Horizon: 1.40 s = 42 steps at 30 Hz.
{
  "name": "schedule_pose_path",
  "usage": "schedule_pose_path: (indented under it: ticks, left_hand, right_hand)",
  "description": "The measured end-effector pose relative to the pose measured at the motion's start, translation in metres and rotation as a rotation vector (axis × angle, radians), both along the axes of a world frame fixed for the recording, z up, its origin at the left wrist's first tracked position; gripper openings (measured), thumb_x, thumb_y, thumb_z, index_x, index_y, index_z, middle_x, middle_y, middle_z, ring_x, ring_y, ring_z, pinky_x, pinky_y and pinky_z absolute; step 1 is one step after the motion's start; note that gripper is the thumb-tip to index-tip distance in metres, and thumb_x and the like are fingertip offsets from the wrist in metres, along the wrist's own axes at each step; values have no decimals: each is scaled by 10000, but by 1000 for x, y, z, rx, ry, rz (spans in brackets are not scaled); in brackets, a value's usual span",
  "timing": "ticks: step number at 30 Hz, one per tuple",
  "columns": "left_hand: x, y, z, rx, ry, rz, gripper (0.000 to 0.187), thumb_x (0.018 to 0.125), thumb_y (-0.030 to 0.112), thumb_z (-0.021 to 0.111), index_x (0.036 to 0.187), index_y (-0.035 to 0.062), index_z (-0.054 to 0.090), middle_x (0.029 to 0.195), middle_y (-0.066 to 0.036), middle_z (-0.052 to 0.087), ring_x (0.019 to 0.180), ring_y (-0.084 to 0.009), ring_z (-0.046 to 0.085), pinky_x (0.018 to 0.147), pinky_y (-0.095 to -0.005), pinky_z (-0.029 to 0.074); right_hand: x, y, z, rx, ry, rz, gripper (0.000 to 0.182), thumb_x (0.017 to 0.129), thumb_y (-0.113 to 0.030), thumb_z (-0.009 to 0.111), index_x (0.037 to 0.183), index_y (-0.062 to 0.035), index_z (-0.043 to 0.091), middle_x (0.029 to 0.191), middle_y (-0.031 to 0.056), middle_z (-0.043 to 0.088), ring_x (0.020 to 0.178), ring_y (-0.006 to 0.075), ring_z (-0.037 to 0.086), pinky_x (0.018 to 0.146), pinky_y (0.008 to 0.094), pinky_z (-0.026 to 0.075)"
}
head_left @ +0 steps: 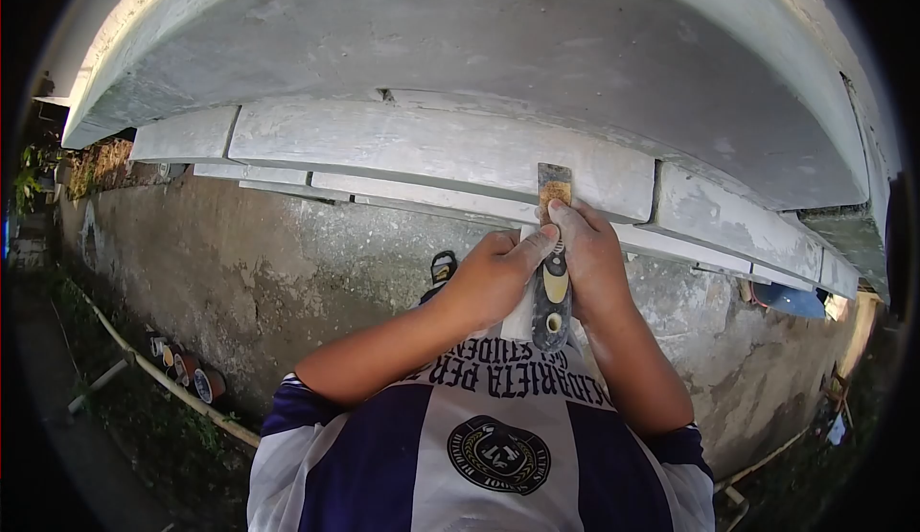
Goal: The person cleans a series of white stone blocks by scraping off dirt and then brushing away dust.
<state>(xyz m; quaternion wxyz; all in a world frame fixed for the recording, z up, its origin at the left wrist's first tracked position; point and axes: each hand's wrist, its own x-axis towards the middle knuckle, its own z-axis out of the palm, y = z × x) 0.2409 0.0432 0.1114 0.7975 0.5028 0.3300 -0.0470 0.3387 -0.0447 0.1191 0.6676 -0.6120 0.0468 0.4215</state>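
Observation:
A putty knife (pixel 556 288) with a rusty, worn blade and a black-and-cream handle is held upright in front of my chest. My right hand (pixel 592 256) is closed around it, thumb pressed on the lower blade. From the other side my left hand (pixel 508 268) is closed too, its thumb tip touching the knife near the top of the handle. A flat white strip (pixel 518 319) runs beside the handle, gripped in my left hand; what it is I cannot make out. Both hands look dusty with white powder, and most fingers are hidden behind the tools.
A whitish concrete ledge (pixel 422 144) with stepped slabs and dark joints spans the front, under a curved grey overhang (pixel 479 43). Below lies a stained concrete surface (pixel 287 273). Several buckets (pixel 209 385) and a bamboo pole (pixel 144 364) are at left. A sandal (pixel 443 266) shows below.

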Motion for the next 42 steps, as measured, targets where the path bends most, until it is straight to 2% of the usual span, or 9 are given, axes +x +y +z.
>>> schedule_pose_path:
  ticks: [4,12,15,18,25,29,34,37,42]
  left_hand:
    - [27,7,-4,-153,-32,194,504,1006,402,591,838,-70,649,723,-75,637,657,-135,572,579,-296,458]
    - [-3,-32,-6,211,-97,-211,516,1050,401,509,788,-30,617,579,-15,497,549,-84,443,498,-307,372]
    - [-1,-32,-1,206,-83,-341,470,1075,385,455,954,-30,640,765,-38,662,678,-69,601,614,-247,489]
    - [3,-32,1,116,-41,-302,458,1073,377,466,980,-35,643,813,-55,676,691,-76,613,619,-249,502]
    - [29,-31,-1,6,-19,31,442,1046,358,525,894,-39,647,731,-31,618,670,-92,544,633,-266,466]
    - [3,-33,4,68,-40,-181,444,1051,367,517,917,-35,653,710,-17,599,649,-79,517,621,-256,451]
    - [27,-24,2,-39,-25,-55,445,1043,382,529,989,-36,669,830,-85,685,671,-108,636,617,-245,516]
    - [33,-25,-3,-95,-8,14,484,1034,407,534,876,-32,663,705,-26,604,652,-94,528,621,-270,447]
    - [15,-34,0,56,-108,-58,500,1034,413,527,871,-42,656,699,-44,603,659,-105,522,630,-285,449]
  right_hand:
    - [22,14,-3,69,-47,24,217,1021,-179,506,1016,13,606,836,58,610,712,118,577,641,276,472]
    - [-4,-47,-10,-8,-163,-10,193,1032,-170,502,1030,-13,614,869,20,602,759,82,549,680,243,448]
    - [-9,-49,5,1,-50,-112,182,1029,-160,506,1037,-10,610,875,24,601,757,84,551,671,247,451]
    - [-2,-52,3,14,-5,-105,169,990,-152,591,1061,-10,650,861,22,637,731,91,595,647,226,469]
    - [21,-31,-3,54,-28,-77,188,1015,-153,509,1023,6,609,872,56,603,730,114,578,643,265,471]
    - [0,-44,10,-18,-10,-52,194,1014,-155,503,1021,6,611,880,59,603,761,114,581,671,266,473]
    - [22,-29,8,-33,-43,-42,190,1009,-158,510,1012,2,612,844,59,615,691,128,595,604,267,473]
    - [26,-26,3,20,-33,-76,181,972,-166,592,1026,-3,650,874,35,637,731,117,603,649,259,481]
    - [12,-34,9,-61,-25,-62,188,997,-159,536,1021,6,624,860,48,621,726,113,590,646,261,479]
